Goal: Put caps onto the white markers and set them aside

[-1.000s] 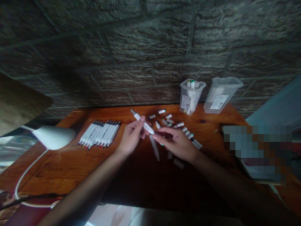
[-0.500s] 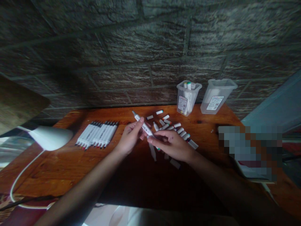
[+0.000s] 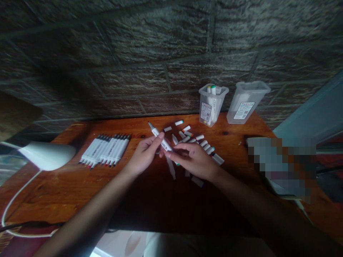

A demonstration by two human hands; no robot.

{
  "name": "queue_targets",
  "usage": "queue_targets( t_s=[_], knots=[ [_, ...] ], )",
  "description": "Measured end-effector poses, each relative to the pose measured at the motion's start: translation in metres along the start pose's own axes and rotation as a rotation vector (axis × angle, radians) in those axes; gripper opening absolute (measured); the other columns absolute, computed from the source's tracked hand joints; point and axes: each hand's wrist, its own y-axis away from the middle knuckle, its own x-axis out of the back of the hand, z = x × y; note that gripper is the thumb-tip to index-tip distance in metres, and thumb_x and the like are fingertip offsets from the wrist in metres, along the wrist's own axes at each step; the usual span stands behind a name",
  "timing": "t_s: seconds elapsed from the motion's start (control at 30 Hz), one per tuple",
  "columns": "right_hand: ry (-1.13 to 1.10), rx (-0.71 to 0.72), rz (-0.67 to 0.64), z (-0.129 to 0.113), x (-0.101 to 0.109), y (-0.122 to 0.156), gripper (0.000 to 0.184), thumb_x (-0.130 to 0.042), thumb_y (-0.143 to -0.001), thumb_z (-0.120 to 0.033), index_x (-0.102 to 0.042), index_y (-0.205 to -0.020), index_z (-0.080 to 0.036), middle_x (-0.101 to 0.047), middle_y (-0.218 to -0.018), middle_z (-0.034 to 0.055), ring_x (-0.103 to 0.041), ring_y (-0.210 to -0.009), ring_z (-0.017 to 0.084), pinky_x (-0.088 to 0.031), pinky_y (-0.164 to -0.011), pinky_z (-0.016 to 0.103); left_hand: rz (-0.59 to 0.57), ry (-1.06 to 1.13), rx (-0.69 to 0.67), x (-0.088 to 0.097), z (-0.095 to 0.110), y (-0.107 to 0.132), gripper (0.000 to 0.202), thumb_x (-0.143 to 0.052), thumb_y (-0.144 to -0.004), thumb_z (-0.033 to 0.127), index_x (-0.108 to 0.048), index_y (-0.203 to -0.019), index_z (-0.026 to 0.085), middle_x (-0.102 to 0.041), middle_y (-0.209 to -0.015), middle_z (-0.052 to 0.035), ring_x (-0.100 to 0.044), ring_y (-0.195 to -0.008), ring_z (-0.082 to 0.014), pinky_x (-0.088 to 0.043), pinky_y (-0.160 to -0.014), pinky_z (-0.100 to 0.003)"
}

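My left hand (image 3: 147,151) is closed around the middle of a white marker (image 3: 165,144), its thumb lying along the barrel. The marker slants, with an uncapped dark tip pointing up and away to the left. At its lower end, the thumb and fingers of my right hand (image 3: 197,159) close on the marker; that end is partly hidden by them. Loose marker caps (image 3: 205,146) with coloured ends lie behind and beside my right hand. Under the hands, a pale uncapped marker (image 3: 170,167) rests in shadow on the wooden table (image 3: 118,192).
A row of uncapped white markers (image 3: 105,150) lies to the left. At the back right stand a clear plastic container (image 3: 218,103) holding a few markers and another clear container (image 3: 238,114). A white lamp base (image 3: 50,155) is at left, a blurred-out object (image 3: 284,171) at right.
The view has shifted slightly, so the table things sit a little higher and further left. Both hands keep hold of the marker, the right fingers now covering more of its lower end.
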Motion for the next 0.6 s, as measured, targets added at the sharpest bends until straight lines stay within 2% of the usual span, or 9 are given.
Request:
queue_targets(
  t_s=[0.23, 0.4, 0.5, 0.6],
  knots=[
    [-0.014, 0.014, 0.030, -0.0057, -0.0022, 0.0017, 0.021, -0.065, -0.090, -0.034, -0.075, -0.099, -0.017, -0.078, -0.101, 0.0071, -0.072, -0.094, 0.017, -0.054, -0.084, 0.030, 0.003, -0.015, -0.002, 0.0030, 0.0005, 0.0010, 0.048, -0.054, -0.092, 0.057, -0.063, -0.067, 0.016, -0.057, -0.057, -0.0009, -0.052, -0.055, -0.0119, -0.042, -0.054, -0.022],
    [0.012, 0.008, 0.042, -0.0051, -0.0024, 0.0023, 0.021, -0.064, -0.091, -0.034, -0.074, -0.099, -0.017, -0.078, -0.101, 0.0072, -0.072, -0.092, 0.017, -0.054, -0.082, 0.030, 0.000, -0.046, -0.011, 0.0031, 0.0021, 0.0017, 0.050, -0.052, -0.092, 0.057, -0.060, -0.064, 0.017, -0.059, -0.060, -0.0022, -0.053, -0.056, -0.0125, -0.044, -0.055, -0.023],
    [0.024, 0.016, 0.042, -0.0035, -0.0022, 0.0018, 0.020, -0.063, -0.091, -0.033, -0.074, -0.097, -0.017, -0.077, -0.096, 0.0062, -0.071, -0.089, 0.016, -0.054, -0.077, 0.028, -0.041, -0.103, -0.025, 0.0030, 0.0054, 0.0036, 0.047, -0.051, -0.093, 0.056, -0.063, -0.070, 0.017, -0.060, -0.062, -0.0020, -0.055, -0.058, -0.0136, -0.046, -0.057, -0.024],
    [0.080, 0.051, 0.064, -0.0012, -0.0020, 0.0016, 0.020, -0.061, -0.092, -0.033, -0.073, -0.094, -0.017, -0.076, -0.088, 0.0040, -0.070, -0.080, 0.014, -0.051, -0.070, 0.025, -0.127, -0.279, -0.079, 0.0038, 0.0095, 0.0086, 0.041, -0.051, -0.094, 0.052, -0.066, -0.075, 0.018, -0.062, -0.065, -0.0015, -0.059, -0.063, -0.0155, -0.049, -0.063, -0.024]
  ],
)
